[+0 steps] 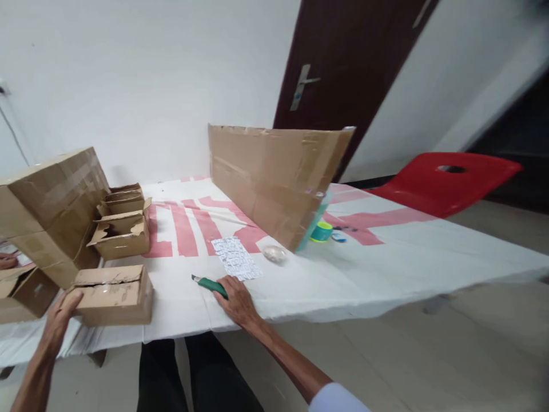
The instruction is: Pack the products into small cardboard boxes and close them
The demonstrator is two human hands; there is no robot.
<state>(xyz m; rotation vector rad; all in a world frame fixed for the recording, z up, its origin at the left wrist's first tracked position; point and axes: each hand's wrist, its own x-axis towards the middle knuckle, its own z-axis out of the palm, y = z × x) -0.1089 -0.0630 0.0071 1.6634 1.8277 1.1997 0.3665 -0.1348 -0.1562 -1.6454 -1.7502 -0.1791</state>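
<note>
Brown cardboard fills your left side: at the edge, a box with raised flaps [17,306], its interior too shadowed to read; behind it, a large, taped cardboard carton [47,200], contents hidden; then a row of small, open-topped brown boxes [124,247], the nearest showing a dark interior where nothing can be made out. Your left hand [64,306] lies against the left end of a low, oblong cardboard box [115,312]; whether its fingers clasp or merely rest, you cannot tell. Note the lid's lengthwise, slightly parted seam, which hides the contents. For good control, brace that end firmly, fingers clear of the blade's line, and hold any stroke shallow. Your right hand [237,300] has its fingers curled round a green-handled utility knife [210,285], its tip toward the box but apart from it. Farther right: a white printed sheet [238,257] and a teal tape roll [321,232].
</note>
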